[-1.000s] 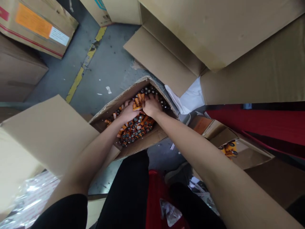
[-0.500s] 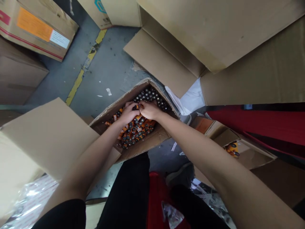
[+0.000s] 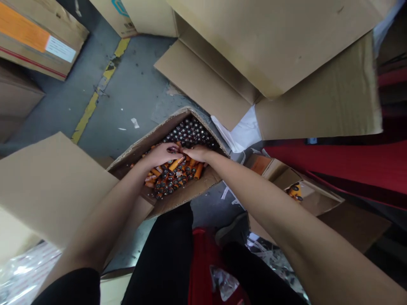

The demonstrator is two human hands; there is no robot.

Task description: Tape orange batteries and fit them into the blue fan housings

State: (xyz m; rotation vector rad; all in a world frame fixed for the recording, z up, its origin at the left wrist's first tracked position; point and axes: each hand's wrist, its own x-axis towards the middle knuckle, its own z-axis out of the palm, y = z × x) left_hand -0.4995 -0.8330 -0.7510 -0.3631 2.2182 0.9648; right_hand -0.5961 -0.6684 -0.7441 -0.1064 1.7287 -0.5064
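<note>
Centrally, orange cylindrical battery (image 3: 176, 163) slanting toward upper right, lying just below bare left hand (image 3: 161, 154), right hand (image 3: 197, 153) farther; both curling, grips unclear.

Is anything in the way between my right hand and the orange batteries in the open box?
Nothing visible: your right hand is inside the open box, right at the orange batteries, with no cardboard between.

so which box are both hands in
The open cardboard box in the middle of the view, packed with small orange cylinders; only there do the left hand and right hand reach in.
</note>
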